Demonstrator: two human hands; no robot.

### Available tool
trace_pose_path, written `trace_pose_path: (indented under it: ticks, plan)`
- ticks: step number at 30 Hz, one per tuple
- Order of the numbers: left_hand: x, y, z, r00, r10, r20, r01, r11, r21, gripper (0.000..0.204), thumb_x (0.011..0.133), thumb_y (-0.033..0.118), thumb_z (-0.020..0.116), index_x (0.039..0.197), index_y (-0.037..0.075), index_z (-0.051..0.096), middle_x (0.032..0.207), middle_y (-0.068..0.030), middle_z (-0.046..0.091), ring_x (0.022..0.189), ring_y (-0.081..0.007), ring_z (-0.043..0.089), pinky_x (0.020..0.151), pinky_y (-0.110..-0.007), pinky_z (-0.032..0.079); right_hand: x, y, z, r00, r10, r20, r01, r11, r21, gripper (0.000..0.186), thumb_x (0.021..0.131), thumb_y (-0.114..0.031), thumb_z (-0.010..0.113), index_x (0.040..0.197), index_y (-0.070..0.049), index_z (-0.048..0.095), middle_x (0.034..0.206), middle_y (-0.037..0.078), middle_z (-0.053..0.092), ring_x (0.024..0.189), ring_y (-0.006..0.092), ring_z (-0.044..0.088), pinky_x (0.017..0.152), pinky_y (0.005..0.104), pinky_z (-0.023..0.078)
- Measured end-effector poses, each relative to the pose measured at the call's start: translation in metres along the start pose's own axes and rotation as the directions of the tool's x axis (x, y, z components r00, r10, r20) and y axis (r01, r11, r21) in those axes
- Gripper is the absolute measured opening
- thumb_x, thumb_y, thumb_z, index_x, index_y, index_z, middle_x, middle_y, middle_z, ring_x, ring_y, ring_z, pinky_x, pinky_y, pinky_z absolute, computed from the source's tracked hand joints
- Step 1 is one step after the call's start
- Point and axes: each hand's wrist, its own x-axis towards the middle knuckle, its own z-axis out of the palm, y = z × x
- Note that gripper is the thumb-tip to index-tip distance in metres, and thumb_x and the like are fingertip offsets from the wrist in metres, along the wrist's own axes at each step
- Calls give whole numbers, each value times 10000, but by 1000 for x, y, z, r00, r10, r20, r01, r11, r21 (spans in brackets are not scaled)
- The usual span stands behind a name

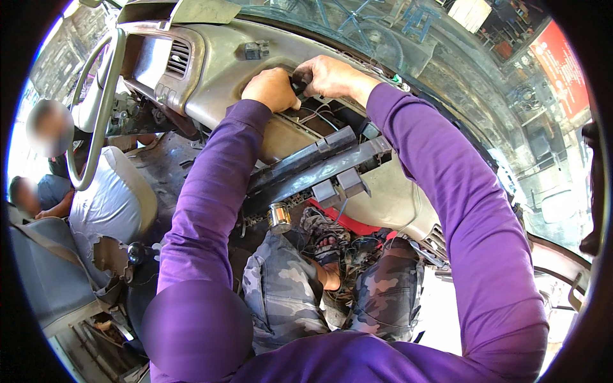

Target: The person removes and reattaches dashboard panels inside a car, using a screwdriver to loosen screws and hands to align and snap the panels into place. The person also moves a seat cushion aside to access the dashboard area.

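Black part [298, 84], small and mostly hidden, is sitting between two bare hands at the dashboard's [220, 57] opening, near the upper middle of the view. Its full shape is not showing.

The right hand [319, 75] is reaching in from the right, its thumb and curled fingers seeming to be pinching the black part. The left hand [273, 88] is lying just beside it, knuckles up, thumb pointing toward the right; its other fingers are bending out of sight over the edge, so I cannot tell whether they are gripping anything.

Thin, pale wires [317, 118] are looping through the dark gap just below the hands. Nearer the wearer, a long dark rail [332, 167] with boxy pieces is slanting across the front of the dash. Purple sleeves are framing both sides, and a steering wheel [117, 105] is standing at the far left.

Judging by its size, the black part is probably weighing little and looking fairly stiff, perhaps slick as plastic. Its exposed edge is offering the safest hold, with light pressure, as the nearby wires are looking easy to snag.
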Motion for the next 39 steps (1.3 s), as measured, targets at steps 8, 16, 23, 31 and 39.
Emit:
trace_pose_path:
  ticks: [8, 16, 23, 31, 39]
  plan:
    - [14, -11, 9, 996, 19, 88, -20, 1000, 5, 517, 690, 308, 844, 1085, -14, 757, 1119, -255, 721, 1084, -368, 700, 958, -432, 551, 5, -6, 2, 999, 53, 12, -52, 996, -69, 462, 835, -334, 771, 1208, -70, 698, 1124, 169, 731, 1099, 341, 675, 947, 425, 519]
    - [26, -23, 18, 994, 66, 90, -65, 998, -18, 527, 726, 327, 853, 1121, -6, 747, 1174, -244, 710, 1117, -365, 686, 984, -431, 533, 1, -10, 8, 987, -19, -162, -3, 991, -134, 383, 842, -280, 717, 1146, -51, 682, 1100, 193, 726, 1049, 380, 684, 924, 467, 527]
    - [24, -18, 14, 992, 65, 105, -57, 996, -74, 478, 751, 316, 837, 1123, 27, 755, 1161, -227, 717, 1108, -369, 686, 975, -431, 525, -2, -13, 3, 978, 44, -202, -55, 997, -49, 363, 815, -267, 706, 1100, -43, 688, 1065, 205, 729, 1033, 385, 687, 906, 469, 531]
    - [19, -19, 7, 973, 193, 125, -181, 978, -105, 368, 736, 284, 755, 955, -12, 762, 924, -242, 729, 874, -376, 695, 839, -437, 524, 3, -4, 7, 972, 20, -232, -24, 1000, -17, 357, 799, -254, 716, 1065, -17, 694, 1040, 236, 724, 1024, 404, 684, 905, 470, 526]
    - [15, -20, 7, 979, 202, 32, -195, 968, -156, 356, 744, 243, 738, 987, -18, 755, 870, -242, 725, 838, -367, 698, 801, -444, 528, -4, -17, 4, 963, 14, -270, -27, 999, -45, 371, 794, -255, 695, 1076, -14, 704, 1041, 239, 723, 1027, 392, 686, 907, 468, 528]
